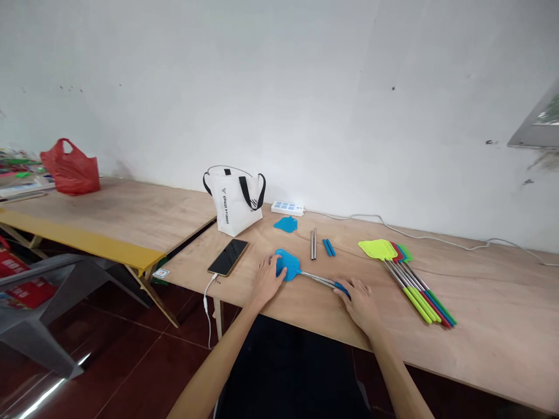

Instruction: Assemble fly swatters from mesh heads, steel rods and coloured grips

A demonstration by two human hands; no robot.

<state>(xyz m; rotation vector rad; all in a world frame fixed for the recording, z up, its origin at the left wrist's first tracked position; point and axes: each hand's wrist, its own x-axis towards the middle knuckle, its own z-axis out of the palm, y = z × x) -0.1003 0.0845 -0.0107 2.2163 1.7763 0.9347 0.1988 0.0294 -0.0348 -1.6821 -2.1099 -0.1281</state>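
Blue swatter head (289,263): matt plastic, finely textured from where I stand
Rod (320,279): shiny metal
Tabletop (493,314): bare wood, dull grain
Phone screen (229,256): glossy
Red bag (77,170): thin, crinkled plastic
Floor (126,364): glossy tile

The blue mesh swatter with a metal stick (294,267) lies near the front of the wooden bench (489,302). To its left is a flat black phone (229,257). Behind the phone stands a white bag with black straps (238,212). Right of the bag, some flat blue plastic (286,224) lies in front of a white power strip (287,208). Farther right are two gray metal rods (315,244), two blue tubes (331,247), then a row of colored long-handled swatters (414,302).
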